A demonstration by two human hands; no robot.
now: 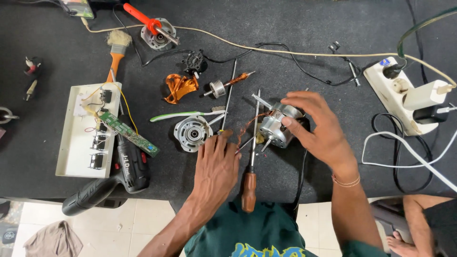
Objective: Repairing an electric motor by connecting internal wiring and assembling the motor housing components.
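My right hand [316,128] grips a small silver motor body [276,129] on the dark mat, fingers wrapped over its top and right side. A short shaft sticks out of the motor at its upper left. My left hand [216,169] lies beside it, its fingertips pinching thin copper wire [247,128] that runs up toward the motor. A screwdriver with a brown wooden handle [249,190] lies between my hands, its blade pointing away from me. A round silver end cap [192,133] rests just left of my left hand's fingertips.
A copper coil [180,87], a rotor on a shaft [223,86], a toothbrush [185,114], a paintbrush [116,52], a white panel with a green circuit board [88,131] and a black cordless drill [119,176] lie on the left. At the right sits a white power strip [400,93].
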